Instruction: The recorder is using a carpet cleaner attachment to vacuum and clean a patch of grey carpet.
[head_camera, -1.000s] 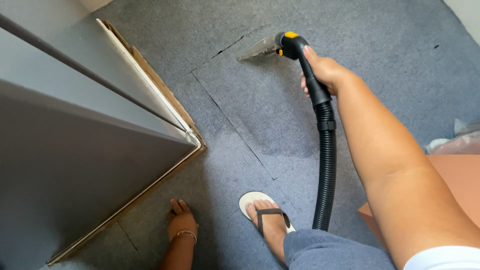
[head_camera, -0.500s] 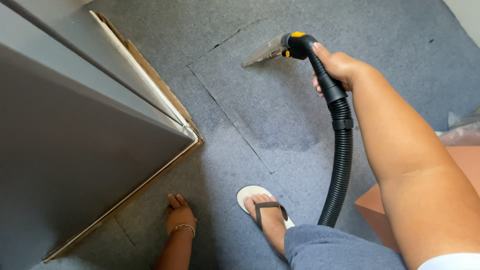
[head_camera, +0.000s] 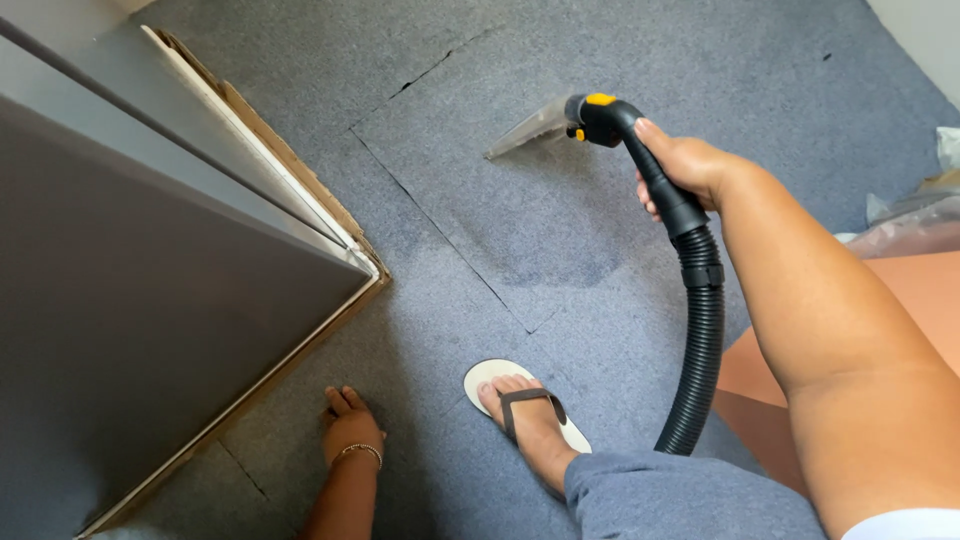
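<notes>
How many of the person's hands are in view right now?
2. The right hand grips the black hose handle of the carpet cleaner, upper right. The left hand rests flat on the grey carpet at the bottom, beside the sandalled foot.

A grey cabinet (head_camera: 150, 290) stands well left of the grip, a sandalled foot (head_camera: 528, 415) below it, crinkled clear plastic (head_camera: 915, 220) (partly cropped) to its right.

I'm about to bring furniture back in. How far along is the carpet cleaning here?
Done, it seems: a darker, damp-looking patch on the grey carpet tile below the nozzle. In hand: the right hand grips the black hose handle, its clear nozzle pressed to the tile; the left hand rests flat on the carpet. Left: the surrounding carpet looks lighter, probably untreated.
</notes>
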